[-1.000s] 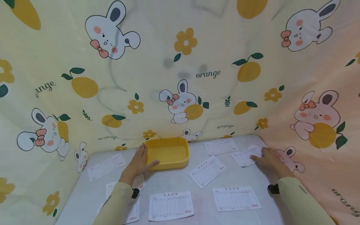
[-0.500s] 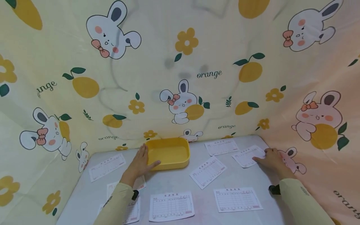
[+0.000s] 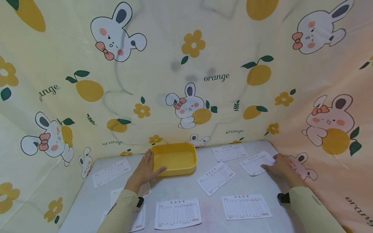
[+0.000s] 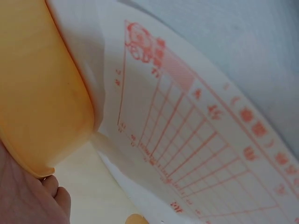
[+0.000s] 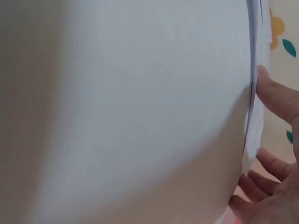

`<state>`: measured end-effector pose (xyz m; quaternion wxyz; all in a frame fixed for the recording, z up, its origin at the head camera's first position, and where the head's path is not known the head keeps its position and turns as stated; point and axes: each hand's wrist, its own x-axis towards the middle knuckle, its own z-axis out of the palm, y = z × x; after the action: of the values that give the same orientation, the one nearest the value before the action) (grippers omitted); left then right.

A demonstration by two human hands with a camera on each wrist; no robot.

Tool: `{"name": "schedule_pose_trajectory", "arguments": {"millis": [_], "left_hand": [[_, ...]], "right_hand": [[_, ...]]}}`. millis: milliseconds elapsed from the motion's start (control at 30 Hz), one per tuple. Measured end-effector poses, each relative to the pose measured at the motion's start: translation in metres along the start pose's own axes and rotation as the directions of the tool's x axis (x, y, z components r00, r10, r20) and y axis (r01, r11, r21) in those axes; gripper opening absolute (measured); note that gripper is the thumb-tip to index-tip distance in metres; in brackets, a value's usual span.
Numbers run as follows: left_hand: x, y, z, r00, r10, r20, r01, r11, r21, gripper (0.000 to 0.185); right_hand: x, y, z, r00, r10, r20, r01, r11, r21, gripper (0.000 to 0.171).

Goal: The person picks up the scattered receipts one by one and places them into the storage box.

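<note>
A yellow plastic tray (image 3: 175, 171) with rounded corners stands at the back of the table. My left hand (image 3: 144, 170) rests against its left side, fingers straight along the wall and thumb reaching over the front corner. In the left wrist view, fingertips show just past the tray's rim (image 4: 32, 170). At the back right, my right hand (image 3: 278, 165) pinches the right edge of a printed receipt slip (image 3: 253, 163), thumb on top and fingers at the edge. In the right wrist view the slip (image 5: 256, 126) appears edge-on, between thumb and fingers.
More receipt slips lie spread over the white table (image 3: 209, 208): one at back left (image 3: 110, 173), one right of the tray (image 3: 215, 178), two near the front (image 3: 177, 213), others partly under the left forearm. A bunny-print cloth (image 3: 221, 106) hangs behind and at both sides.
The slip at the right hand has turned slightly and shifted a little toward the front, with the fingers at its right edge. The left hand and the tray stay in place.
</note>
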<state>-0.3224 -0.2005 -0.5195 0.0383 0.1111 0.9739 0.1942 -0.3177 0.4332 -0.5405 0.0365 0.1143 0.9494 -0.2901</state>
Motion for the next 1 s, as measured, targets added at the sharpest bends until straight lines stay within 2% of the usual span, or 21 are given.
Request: {"name": "schedule_pose_trajectory", "arguments": {"millis": [200, 367, 500, 700, 833, 1000], "left_hand": [[-0.001, 0.000, 0.003, 1.000, -0.010, 0.001, 0.010, 1.000, -0.012, 0.117], [0.001, -0.001, 0.004, 1.000, -0.024, 0.012, 0.024, 1.000, -0.009, 0.118], [0.001, -0.002, 0.004, 1.000, -0.021, 0.011, 0.021, 1.000, -0.004, 0.118], [0.000, -0.002, 0.003, 1.000, 0.008, 0.002, -0.008, 1.000, 0.002, 0.119], [0.001, -0.003, 0.002, 1.000, 0.023, -0.004, -0.023, 1.000, 0.007, 0.120], [0.002, -0.004, 0.002, 1.000, 0.010, -0.002, -0.010, 1.000, 0.014, 0.119]], "right_hand": [[0.001, 0.001, 0.008, 0.999, 0.022, -0.047, -0.021, 0.999, 0.029, 0.102], [-0.003, -0.003, 0.008, 0.995, -0.009, -0.103, 0.010, 1.000, 0.011, 0.091], [-0.008, -0.004, 0.006, 0.991, -0.033, -0.126, 0.032, 0.999, -0.010, 0.076], [-0.018, 0.000, -0.002, 0.993, -0.050, -0.103, 0.051, 0.999, 0.002, 0.043], [-0.020, 0.005, -0.008, 0.991, -0.059, -0.118, 0.067, 0.995, 0.068, 0.031], [-0.019, 0.007, -0.019, 0.996, -0.047, -0.080, 0.060, 0.984, 0.169, 0.029]]}}
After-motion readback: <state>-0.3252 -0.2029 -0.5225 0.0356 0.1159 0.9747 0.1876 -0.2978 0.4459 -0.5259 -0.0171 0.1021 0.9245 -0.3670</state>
